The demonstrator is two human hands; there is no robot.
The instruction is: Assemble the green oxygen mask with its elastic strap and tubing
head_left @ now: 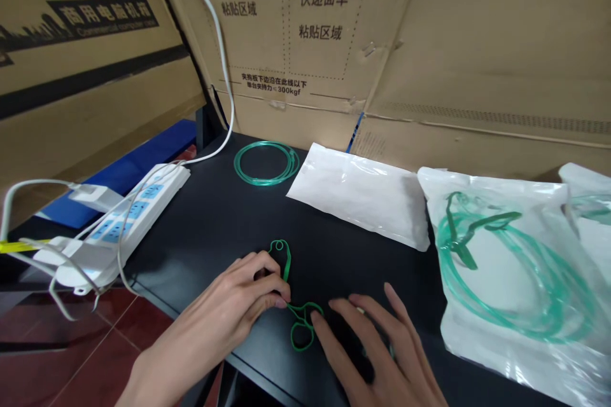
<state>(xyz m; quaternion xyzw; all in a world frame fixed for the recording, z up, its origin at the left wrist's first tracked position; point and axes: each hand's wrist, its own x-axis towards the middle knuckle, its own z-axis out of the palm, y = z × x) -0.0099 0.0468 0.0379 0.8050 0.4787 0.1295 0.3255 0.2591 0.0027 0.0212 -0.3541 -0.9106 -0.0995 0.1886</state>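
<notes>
We see two bare hands low in the frame over a black counter (pixel 214 229). The left hand (pixel 238 302), bottom centre-left, has its fingers curled in and pinched onto a thin green elastic band (pixel 287 267), which lies twisted into loops on the counter, running from just above the left hand's fingertips down to a lower loop at bottom centre. The right hand (pixel 377 346), bottom centre-right, lies flat and open, fingers spread; its index fingertip touches the band's lower loop, and it grips nothing that we can see.

Upper centre of the counter: a coil of clear green tubing (pixel 266 163), lying flat, well apart from the hands. Just right of it, a flat white pouch (pixel 363 194), lying at an angle. Right side of the frame: a clear plastic bag (pixel 506 267) holding green tubing and a green strap; a second similar bag (pixel 589 200) shows at the far right edge, partly cut off.

Left of the frame: a white power strip (pixel 138 206) with blue sockets, at the counter's left edge, with white plugs and cables in it; a white cable (pixel 220 51) runs up to the upper left. Cardboard boxes (pixel 429 44) with printed text stand behind the counter across the top. Red floor tiles (pixel 95 356) show at bottom left.
</notes>
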